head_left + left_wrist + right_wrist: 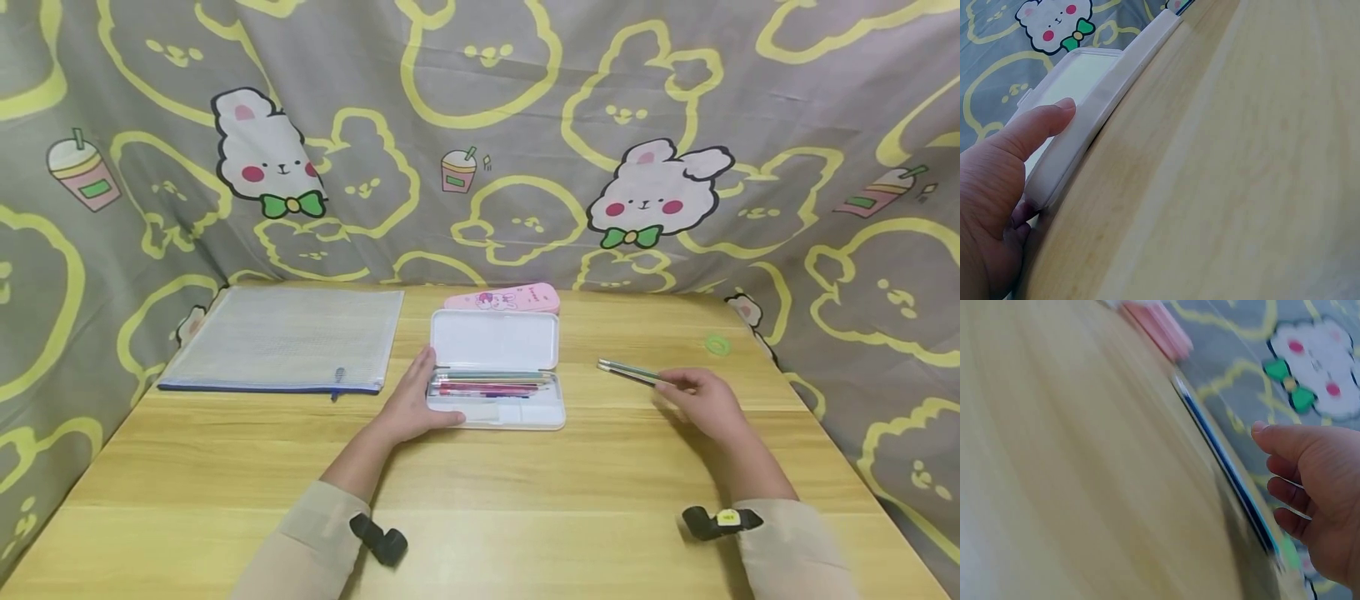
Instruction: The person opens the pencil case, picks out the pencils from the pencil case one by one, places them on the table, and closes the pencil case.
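Observation:
A white pencil case (495, 342) lies with its lid raised in the middle of the table. Several pencils and pens (491, 380) fill its rear part, and a pale block (480, 412) sits at the front left. My left hand (408, 404) grips the case's left end, its thumb (1047, 125) over the front rim. Right of the case, dark and green pencils (628, 372) lie side by side on the wood. My right hand (701, 404) hovers beside their right end; in the right wrist view its loosely bent fingers (1288, 494) are apart from the pencils (1225, 465).
A mesh zip pouch (285, 342) with a blue zipper lies at the left. Behind the white case is a pink printed case (502, 297). A green ring (717, 345) lies at the right rear. A patterned curtain (525, 150) borders the table (525, 517).

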`<state>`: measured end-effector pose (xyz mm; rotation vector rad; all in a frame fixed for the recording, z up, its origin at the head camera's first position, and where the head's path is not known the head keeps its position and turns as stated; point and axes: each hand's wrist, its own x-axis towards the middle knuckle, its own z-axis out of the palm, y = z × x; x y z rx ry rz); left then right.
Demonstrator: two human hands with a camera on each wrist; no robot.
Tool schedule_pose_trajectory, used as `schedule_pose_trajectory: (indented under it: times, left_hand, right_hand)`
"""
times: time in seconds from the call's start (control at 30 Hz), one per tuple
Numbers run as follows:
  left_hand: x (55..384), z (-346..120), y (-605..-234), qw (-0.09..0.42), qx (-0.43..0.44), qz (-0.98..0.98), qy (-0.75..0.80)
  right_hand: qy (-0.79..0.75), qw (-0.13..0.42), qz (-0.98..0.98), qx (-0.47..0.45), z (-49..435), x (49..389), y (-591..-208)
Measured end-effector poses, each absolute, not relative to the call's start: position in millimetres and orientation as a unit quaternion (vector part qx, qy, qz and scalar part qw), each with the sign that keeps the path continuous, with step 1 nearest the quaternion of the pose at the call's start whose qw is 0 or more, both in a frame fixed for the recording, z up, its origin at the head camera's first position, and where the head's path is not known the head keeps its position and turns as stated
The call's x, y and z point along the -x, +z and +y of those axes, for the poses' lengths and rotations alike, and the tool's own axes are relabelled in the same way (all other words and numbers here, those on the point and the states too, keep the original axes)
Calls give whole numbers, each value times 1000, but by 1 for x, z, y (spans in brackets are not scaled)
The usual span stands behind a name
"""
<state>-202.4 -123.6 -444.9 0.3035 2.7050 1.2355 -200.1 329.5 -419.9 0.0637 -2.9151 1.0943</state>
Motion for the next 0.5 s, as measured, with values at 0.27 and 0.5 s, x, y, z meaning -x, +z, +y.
schedule_pose_trajectory:
  times: [0.27,0.5]
  left_hand:
    - [202,-124,-445,75,-99,904,409]
    - [202,-124,-444,77,-100,905,406]
  right_hand:
    - [372,-1,-924,-82,268,211,-416]
    - [369,9,-919,-140,221,222,-412]
